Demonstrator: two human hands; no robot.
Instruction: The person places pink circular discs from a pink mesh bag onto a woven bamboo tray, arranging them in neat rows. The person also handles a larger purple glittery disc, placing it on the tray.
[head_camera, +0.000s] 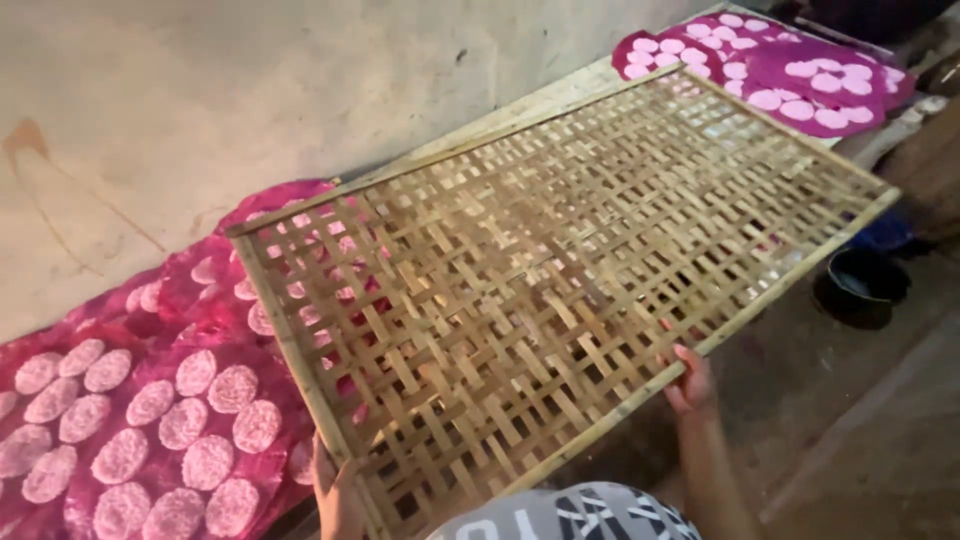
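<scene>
A person holds a large woven bamboo rack (560, 270) by its near edge. The left hand (335, 495) grasps the near-left corner; the right hand (690, 380) grips the near rim. The rack lies tilted above magenta cloth (215, 300) covered with pale pink round discs (150, 430), beside a wall (250, 90).

A single head-worn view looks down, close, over the woven bamboo tray (560, 260) toward the wall (250, 90).
</scene>
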